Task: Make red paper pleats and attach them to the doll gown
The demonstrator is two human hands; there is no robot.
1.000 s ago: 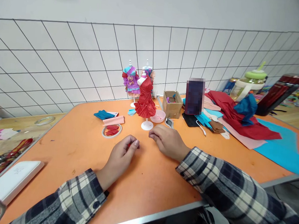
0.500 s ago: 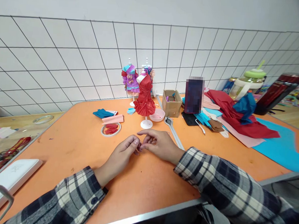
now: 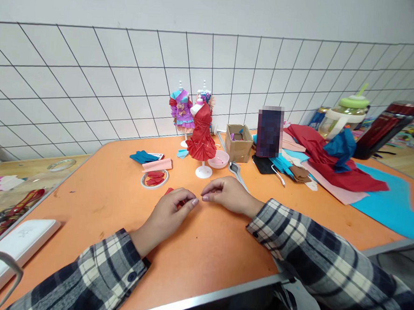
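Observation:
My left hand (image 3: 166, 218) is closed in a pinch over the orange table, thumb against the fingers. A small red paper piece (image 3: 169, 190) sticks out behind its knuckles. Just to the right, a narrow gap away, my right hand (image 3: 227, 193) has its thumb and fingertips pressed together; whatever lies between them is too small to make out. Beyond both hands stands a small white dress form in a ruffled red dress (image 3: 201, 133). A round, clear-rimmed dish (image 3: 142, 181) with red paper pieces (image 3: 154, 178) sits left of its base.
Blue paper strips (image 3: 143, 157) and a pink strip (image 3: 159, 164) lie behind the dish. Right of the red dress are a pink bowl (image 3: 218, 159), a cardboard box (image 3: 238, 145), a grey-handled tool (image 3: 239, 174) and a phone (image 3: 267, 133). Coloured sheets (image 3: 382, 203) and bottles occupy the right side.
My hands, together before, have moved apart, the right one shifting slightly right. Its raised index finger has come down toward the thumb. Red paper now shows behind my left hand.

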